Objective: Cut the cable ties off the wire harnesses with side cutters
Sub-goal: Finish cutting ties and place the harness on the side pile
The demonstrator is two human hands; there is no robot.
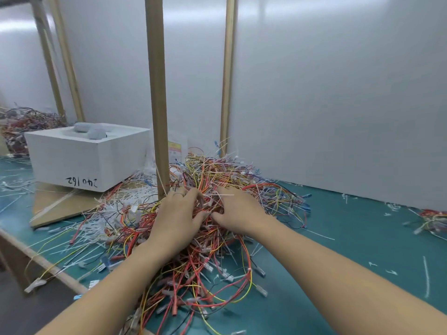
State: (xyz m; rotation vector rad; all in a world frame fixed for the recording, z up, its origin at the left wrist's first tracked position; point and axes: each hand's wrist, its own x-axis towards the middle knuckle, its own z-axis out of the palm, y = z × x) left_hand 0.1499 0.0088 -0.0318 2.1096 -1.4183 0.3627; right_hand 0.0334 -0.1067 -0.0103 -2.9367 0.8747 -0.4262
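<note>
A big tangled pile of wire harnesses (217, 262), red, orange, yellow and black with white cable ties and clear connectors, covers the middle of the green bench mat (350, 250). My left hand (177, 218) lies on top of the pile with its fingers curled into the wires. Just to its right, my right hand (238, 211) also digs its curled fingers into the wires. The two thumbs nearly meet. No side cutters are in view.
A white box (84, 158) with handwritten digits stands at the left on a board. Two wooden posts (158, 105) rise behind the pile. Cut white ties (125, 199) litter the mat. More harnesses lie far left (24, 124) and at the right edge (435, 221).
</note>
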